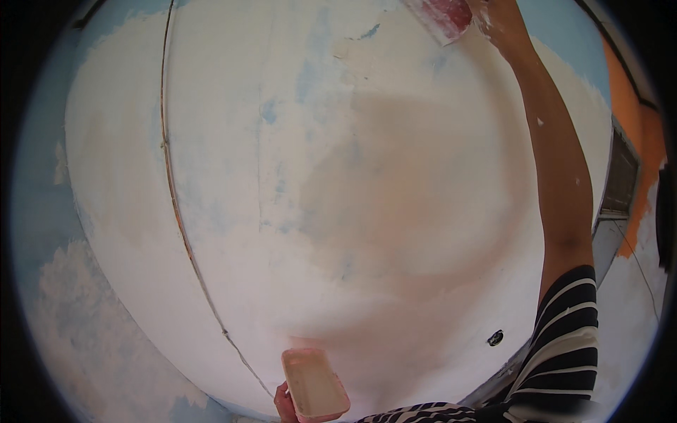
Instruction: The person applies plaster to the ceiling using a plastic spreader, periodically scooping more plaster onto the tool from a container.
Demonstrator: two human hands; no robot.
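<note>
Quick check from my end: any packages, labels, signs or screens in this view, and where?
None in view: no package, label, sign or screen.
Nearest thing to a container: a shallow rectangular pinkish tray, held at the bottom edge by the left hand.
The right hand, top right, holds a flat reddish blade against the white-plastered wall.

Single head-worn fisheye view, close to and facing the white-plastered, blue-patched wall, tilted upward, own arms entering from the near lower-right edge.
</note>
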